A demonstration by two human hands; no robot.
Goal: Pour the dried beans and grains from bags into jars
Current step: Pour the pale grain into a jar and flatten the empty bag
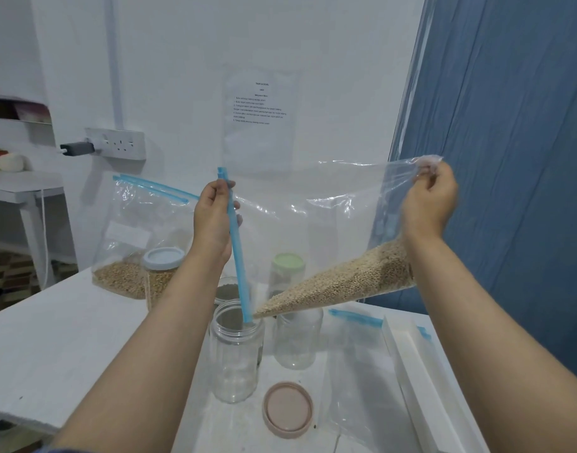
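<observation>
The big clear bag [313,217] hangs in the air over the middle of the table [68,338], tipped so its pale grains [342,282] slide down toward the low corner. That corner, with the blue zip strip [238,256], pokes into the mouth of the open jar [236,354], which looks empty. The left hand [213,220] curls round the zip strip high up, and the right hand [431,201] pinches the top back corner of the bag between thumb and fingers. I think the grains could rush down all at once and spill over the rim, because the bag mouth is floppy and the jar mouth is small. The light jar could also tip if the bag corner pushes on it. A second empty jar [298,341] stands just beside it on the right, and the pink lid [288,408] lies near the front edge, so spilled grains could roll under them. Behind stand a jar with a grey lid [161,273], a jar with a green lid [288,273] and another bag of grains [133,243] near the back left edge. An empty flat bag [355,371] lies by the white tray [421,371] at the right edge. There is bare table to the left for moving things.
</observation>
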